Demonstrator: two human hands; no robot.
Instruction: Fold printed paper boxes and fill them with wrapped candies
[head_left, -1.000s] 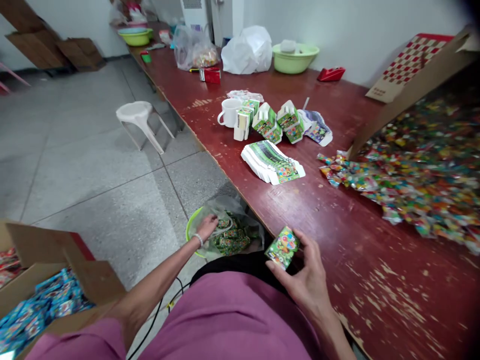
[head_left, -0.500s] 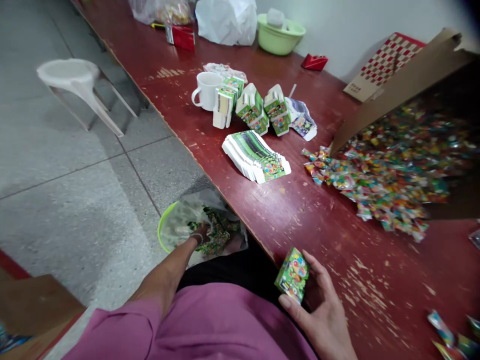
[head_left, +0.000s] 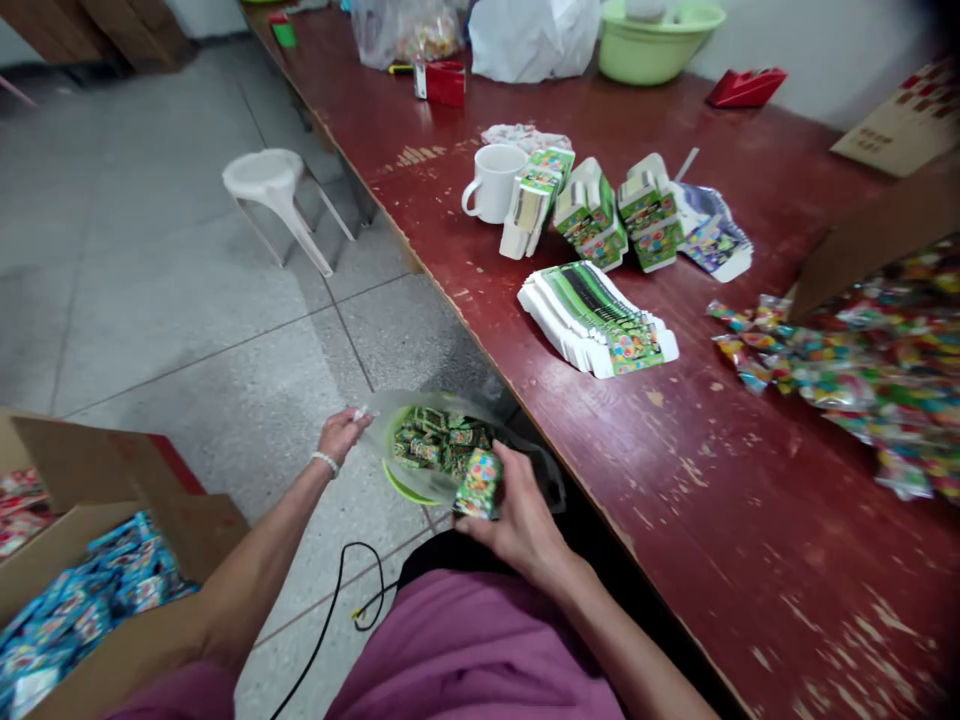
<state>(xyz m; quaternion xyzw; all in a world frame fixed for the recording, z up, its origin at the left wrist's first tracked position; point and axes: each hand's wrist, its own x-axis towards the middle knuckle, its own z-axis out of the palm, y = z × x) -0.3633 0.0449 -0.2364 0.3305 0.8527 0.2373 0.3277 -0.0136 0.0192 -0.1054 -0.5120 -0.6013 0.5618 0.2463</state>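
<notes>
Between the thumb and fingers of my right hand (head_left: 525, 515) is a small green printed box (head_left: 478, 482), held above the near side of a lined bin. My left hand (head_left: 343, 435) pinches the edge of the clear plastic bag (head_left: 375, 408) and pulls it out to the left. Inside the bag lie several small green packets or boxes (head_left: 431, 440). A light-green rim of the bin (head_left: 409, 490) shows under the bag. On the table, a fanned stack of flat green cartons (head_left: 600, 320) lies beyond my right hand.
The red table (head_left: 660, 470) edge runs diagonally beside me. A white mug (head_left: 496, 183), bundled cartons (head_left: 592, 215) and heaped wrapped candies (head_left: 892, 370) are on it. A white stool (head_left: 270, 180) stands on the floor. Blue packets (head_left: 97, 600) fill a cardboard box at left; a black cable (head_left: 330, 620) lies nearby.
My right hand has carried the small box from the table edge leftward over the bin. My left hand has come out of the bag and now grips its edge. The view has turned left.
</notes>
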